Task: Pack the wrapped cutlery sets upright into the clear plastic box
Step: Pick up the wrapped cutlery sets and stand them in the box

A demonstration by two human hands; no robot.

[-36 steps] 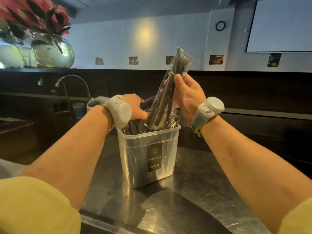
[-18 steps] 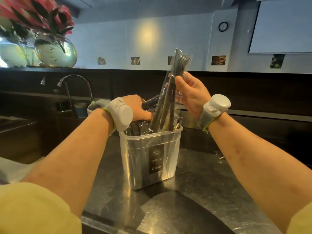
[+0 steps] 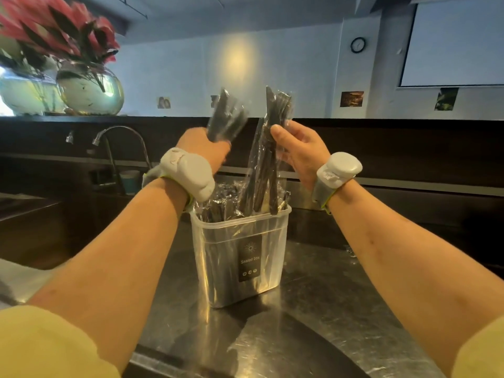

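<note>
Scuffed, streaky steel countertop carries everything, with a dark backsplash behind. Left hand, blurred, is clenched around the lower end of one wrapped cutlery set, raised above the clear plastic box on its left side. Right hand has thumb and fingers loosely curled on a second wrapped set, dark utensils in crinkly film standing almost upright with the bottom end inside the box at its right side. More film-wrapped sets fill the box. It is tall, straight-walled and translucent, with a black label on the front. Left of the box and farther back, a curved metal tap; above that, a round mirrored vase of red leaves.
</note>
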